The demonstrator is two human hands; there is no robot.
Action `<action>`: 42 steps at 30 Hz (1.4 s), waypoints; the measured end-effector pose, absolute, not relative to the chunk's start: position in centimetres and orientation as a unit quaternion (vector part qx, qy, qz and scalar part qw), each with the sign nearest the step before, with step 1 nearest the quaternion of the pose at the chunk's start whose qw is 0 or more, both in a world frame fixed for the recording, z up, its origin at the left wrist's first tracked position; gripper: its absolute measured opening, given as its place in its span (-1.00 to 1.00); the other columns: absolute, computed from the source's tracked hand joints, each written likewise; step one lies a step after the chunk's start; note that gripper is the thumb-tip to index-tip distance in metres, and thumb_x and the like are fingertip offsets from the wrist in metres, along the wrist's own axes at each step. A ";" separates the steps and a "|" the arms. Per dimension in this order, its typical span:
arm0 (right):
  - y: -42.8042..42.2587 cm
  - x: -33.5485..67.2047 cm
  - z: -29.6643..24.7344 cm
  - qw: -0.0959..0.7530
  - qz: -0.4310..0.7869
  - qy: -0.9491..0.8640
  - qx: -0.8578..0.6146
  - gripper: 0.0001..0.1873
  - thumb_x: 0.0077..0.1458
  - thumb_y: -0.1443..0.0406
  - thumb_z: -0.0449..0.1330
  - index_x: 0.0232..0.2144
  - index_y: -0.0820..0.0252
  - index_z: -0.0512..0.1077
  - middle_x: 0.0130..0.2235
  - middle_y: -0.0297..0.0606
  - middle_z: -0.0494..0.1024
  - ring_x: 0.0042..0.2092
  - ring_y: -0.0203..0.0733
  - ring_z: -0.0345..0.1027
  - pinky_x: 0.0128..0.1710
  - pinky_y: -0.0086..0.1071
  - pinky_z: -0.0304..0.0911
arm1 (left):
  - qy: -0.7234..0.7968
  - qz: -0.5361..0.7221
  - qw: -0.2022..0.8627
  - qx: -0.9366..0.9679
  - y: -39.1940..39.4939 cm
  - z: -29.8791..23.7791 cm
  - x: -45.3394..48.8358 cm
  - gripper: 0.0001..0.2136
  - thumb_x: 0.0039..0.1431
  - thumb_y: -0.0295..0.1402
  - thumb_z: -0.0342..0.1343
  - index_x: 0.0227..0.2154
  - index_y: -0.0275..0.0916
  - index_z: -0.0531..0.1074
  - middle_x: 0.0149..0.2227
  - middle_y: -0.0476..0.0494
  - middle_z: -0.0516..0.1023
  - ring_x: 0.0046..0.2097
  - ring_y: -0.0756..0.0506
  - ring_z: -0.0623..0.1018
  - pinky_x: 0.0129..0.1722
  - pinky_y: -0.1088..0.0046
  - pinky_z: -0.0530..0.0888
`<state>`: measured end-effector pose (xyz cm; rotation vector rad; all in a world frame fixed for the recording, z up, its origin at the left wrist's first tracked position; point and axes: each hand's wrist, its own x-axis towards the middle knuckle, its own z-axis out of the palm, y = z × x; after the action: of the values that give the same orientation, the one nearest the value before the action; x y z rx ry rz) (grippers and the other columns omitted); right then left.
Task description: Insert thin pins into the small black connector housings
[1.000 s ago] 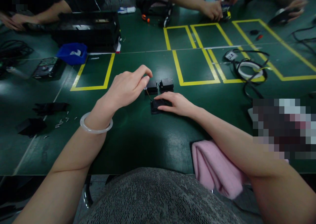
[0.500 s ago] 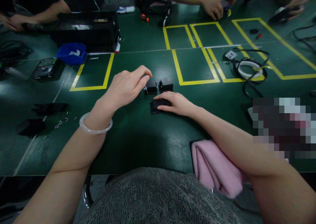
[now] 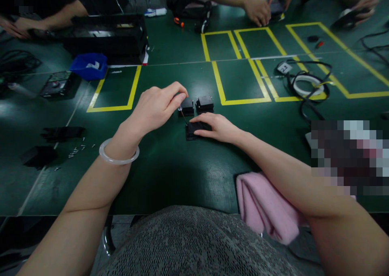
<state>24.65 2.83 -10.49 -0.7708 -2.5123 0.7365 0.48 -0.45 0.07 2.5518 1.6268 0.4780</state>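
My left hand (image 3: 159, 105) is closed on a thin screwdriver (image 3: 183, 114). Its shaft slants down, and the tip meets the left corner of a small black box-shaped part (image 3: 192, 132) on the green table. My right hand (image 3: 215, 127) holds that part down, thumb and fingers gripping its top and sides and hiding much of it. Just behind stand two similar black parts, one on the left (image 3: 186, 107) partly behind the screwdriver, one on the right (image 3: 204, 103). Small shiny screws show at their edges.
Loose screws (image 3: 73, 152), a black block (image 3: 39, 156) and flat black pieces (image 3: 63, 133) lie at left. A blue bin (image 3: 88, 66) stands farther back. A coiled cable (image 3: 308, 85) lies at right, a pink cloth (image 3: 267, 205) at the front edge. Co-workers' hands (image 3: 258, 10) work across the table.
My hands, the screwdriver and the black part hold nearly the same place; the view has shifted very slightly. Across the table, a co-worker's hands have moved a little.
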 end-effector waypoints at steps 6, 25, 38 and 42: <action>2.8 24.6 -10.5 0.202 0.267 -0.901 -0.276 -0.56 0.37 0.09 0.26 0.17 0.18 0.55 0.12 -0.05 0.67 0.13 0.10 0.53 0.15 -0.06 0.37 | 0.535 0.157 0.044 0.829 -0.5 0.1 0.5 -0.62 0.52 -0.20 -0.15 0.07 -0.22 0.54 -0.33 -0.07 0.57 -0.34 -0.08 0.52 -0.25 0.38 0.37; 2.8 24.6 -10.5 0.200 0.268 -0.901 -0.276 -0.54 0.37 0.09 0.24 0.17 0.22 0.55 0.14 -0.02 0.67 0.14 0.12 0.53 0.17 -0.03 0.37 | 0.543 0.167 0.029 0.822 -0.7 -0.2 0.9 -0.61 0.50 -0.23 -0.15 0.06 -0.24 0.54 -0.35 -0.07 0.55 -0.36 -0.07 0.51 -0.31 0.40 0.34; 2.8 24.6 -10.4 0.205 0.269 -0.899 -0.277 -0.56 0.37 0.08 0.25 0.17 0.16 0.56 0.12 -0.05 0.67 0.12 0.11 0.53 0.13 -0.04 0.38 | 0.546 0.168 0.022 0.820 -0.7 -0.2 1.0 -0.63 0.51 -0.23 -0.12 0.09 -0.21 0.55 -0.35 -0.08 0.58 -0.35 -0.10 0.52 -0.25 0.38 0.38; 2.7 24.6 -10.4 0.205 0.270 -0.900 -0.276 -0.56 0.37 0.08 0.24 0.17 0.16 0.56 0.12 -0.06 0.67 0.12 0.10 0.53 0.14 -0.05 0.38 | 0.551 0.167 0.024 0.817 -0.7 -0.1 1.1 -0.62 0.51 -0.22 -0.12 0.07 -0.22 0.56 -0.35 -0.09 0.59 -0.35 -0.09 0.52 -0.27 0.39 0.37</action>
<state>24.61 2.75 -10.37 -0.7685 -2.5083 0.7536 1.06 -0.75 -0.07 2.5298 1.7049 0.5176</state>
